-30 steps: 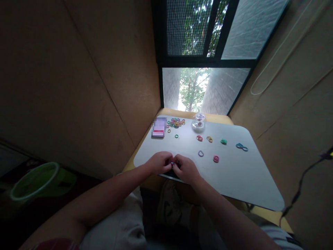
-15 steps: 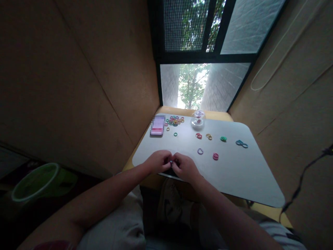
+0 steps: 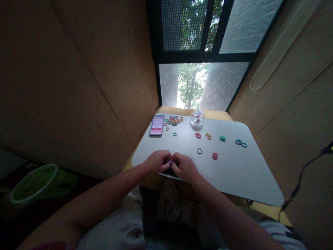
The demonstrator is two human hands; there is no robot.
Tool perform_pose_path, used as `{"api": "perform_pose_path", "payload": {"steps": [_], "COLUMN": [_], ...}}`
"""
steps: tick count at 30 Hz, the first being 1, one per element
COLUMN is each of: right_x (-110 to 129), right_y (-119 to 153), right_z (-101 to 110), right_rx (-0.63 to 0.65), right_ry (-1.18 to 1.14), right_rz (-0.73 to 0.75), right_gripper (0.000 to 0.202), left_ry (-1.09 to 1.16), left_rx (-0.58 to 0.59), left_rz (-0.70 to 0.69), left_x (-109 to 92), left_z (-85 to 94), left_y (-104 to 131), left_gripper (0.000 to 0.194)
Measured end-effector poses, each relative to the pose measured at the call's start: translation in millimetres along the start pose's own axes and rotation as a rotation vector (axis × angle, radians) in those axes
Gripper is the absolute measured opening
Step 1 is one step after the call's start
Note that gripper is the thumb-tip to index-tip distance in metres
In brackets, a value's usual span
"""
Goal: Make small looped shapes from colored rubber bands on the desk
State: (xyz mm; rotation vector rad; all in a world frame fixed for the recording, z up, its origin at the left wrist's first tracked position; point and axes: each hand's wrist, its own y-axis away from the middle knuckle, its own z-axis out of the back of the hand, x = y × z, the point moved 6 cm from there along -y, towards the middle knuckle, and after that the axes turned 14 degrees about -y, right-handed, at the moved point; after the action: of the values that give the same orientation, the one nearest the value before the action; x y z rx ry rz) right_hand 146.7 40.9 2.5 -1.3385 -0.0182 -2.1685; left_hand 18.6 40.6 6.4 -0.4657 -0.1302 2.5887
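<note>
At far left, a green basket [image 3: 44,184] stands below the level of the white table [image 3: 247,173]. At the table's left edge lies a flat rectangular object [image 3: 156,126], its face blurred. The left hand [image 3: 158,162] is at the near edge, thumb and fingers curled and pinching a small object [image 3: 170,162] too small to identify. Beyond it lies a pile of coloured bands [image 3: 174,121], with a single yellow band [image 3: 167,129] and a green band [image 3: 174,134] just nearer. The right hand [image 3: 185,167] meets the left, its fingers bent and pinching the same object. Further right: a clear container [image 3: 196,124], red bands [image 3: 198,135], a lilac band [image 3: 199,151], yellow bands [image 3: 208,136], pink bands [image 3: 214,156], green bands [image 3: 222,138] and blue bands [image 3: 240,143].
</note>
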Motion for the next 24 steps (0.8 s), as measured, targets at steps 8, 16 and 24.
{"api": "perform_pose_path", "payload": {"steps": [8, 16, 24], "right_x": [-0.6, -3.1, -1.9], "right_y": [-0.3, 0.2, 0.2], "right_z": [-0.7, -1.9, -0.7], "right_rx": [0.000, -0.005, -0.001], "right_ry": [0.010, 0.014, 0.018], "right_rz": [0.006, 0.010, 0.001], "right_gripper": [0.006, 0.007, 0.006], "left_ry": [0.003, -0.016, -0.010], "left_rx": [-0.005, 0.010, -0.007], "left_rz": [-0.003, 0.017, -0.002], "left_x": [-0.2, 1.6, 1.5], "left_z": [0.4, -1.8, -1.6], "left_y": [0.2, -0.1, -0.5], "left_gripper": [0.001, 0.002, 0.003]}}
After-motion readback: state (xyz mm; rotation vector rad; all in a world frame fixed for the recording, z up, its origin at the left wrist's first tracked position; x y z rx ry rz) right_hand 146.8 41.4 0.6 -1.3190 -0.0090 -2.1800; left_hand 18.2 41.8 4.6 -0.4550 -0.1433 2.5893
